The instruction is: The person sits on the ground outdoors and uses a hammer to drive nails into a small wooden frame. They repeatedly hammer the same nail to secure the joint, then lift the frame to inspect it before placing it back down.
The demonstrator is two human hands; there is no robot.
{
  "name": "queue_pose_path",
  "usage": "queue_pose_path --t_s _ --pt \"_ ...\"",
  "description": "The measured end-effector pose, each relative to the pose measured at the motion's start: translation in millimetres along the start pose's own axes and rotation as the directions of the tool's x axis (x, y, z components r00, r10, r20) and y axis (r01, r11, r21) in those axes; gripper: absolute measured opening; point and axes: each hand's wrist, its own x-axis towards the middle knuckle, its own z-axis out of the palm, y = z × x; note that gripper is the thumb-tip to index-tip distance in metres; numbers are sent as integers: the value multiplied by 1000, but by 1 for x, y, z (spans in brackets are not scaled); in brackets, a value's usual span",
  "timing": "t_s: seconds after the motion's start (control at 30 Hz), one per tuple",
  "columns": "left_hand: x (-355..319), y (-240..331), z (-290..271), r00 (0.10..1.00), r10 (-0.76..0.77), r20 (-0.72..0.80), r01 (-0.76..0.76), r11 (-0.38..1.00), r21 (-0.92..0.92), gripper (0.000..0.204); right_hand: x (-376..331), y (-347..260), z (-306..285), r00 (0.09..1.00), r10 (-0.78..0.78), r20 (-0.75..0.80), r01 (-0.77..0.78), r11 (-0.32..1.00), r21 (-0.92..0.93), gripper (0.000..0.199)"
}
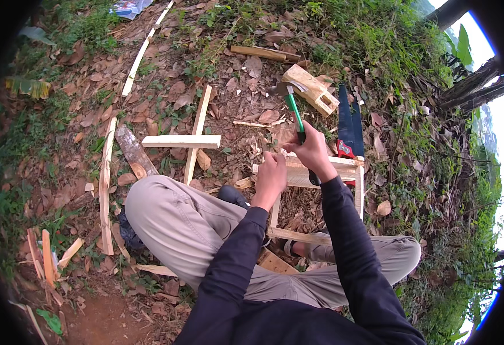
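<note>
My right hand (315, 153) is wrapped round the green and black handle of a hammer (293, 107), its metal head raised away from me. Close beside it, my left hand (271, 179) is closed at the top edge of a wooden frame (344, 167). Its fingertips are pinched together; anything between them is too small to make out. The frame, made of pale wooden strips, stands between my legs, and its lower crosspiece (299, 235) lies near my foot. Just beyond the hammer head rests a wooden block (314, 92) with a slot cut in it.
A saw (351, 123) with a dark blade and red handle lies right of the frame. Two crossed wooden strips (171, 141) are on the leafy ground at left. Farther left are long strips (107, 190) and split wood pieces (48, 256). Plants border the right side.
</note>
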Motion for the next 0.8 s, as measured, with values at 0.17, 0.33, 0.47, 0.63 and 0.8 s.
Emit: queue_pose_path --t_s 0.17,0.33,0.47,0.63,0.8 --pt "-24 26 0 993 -120 5 118 971 -206 36 -5 -8 -4 999 -37 29 38 999 -36 39" --pt "-34 49 -11 936 251 -248 -244 968 58 28 -1 -5 -4 998 -56 37 58 998 -28 40" --pt "-28 54 -25 900 368 -236 -345 929 132 28 0 -3 -4 998 -53 40 51 998 39 41" --pt "-16 43 -24 825 475 -308 -458 879 129 16 3 -2 -2 997 -68 26 69 997 -26 41" --pt "-11 39 -21 792 516 -327 -496 856 148 11 3 -4 -4 998 -51 25 52 998 -39 43"
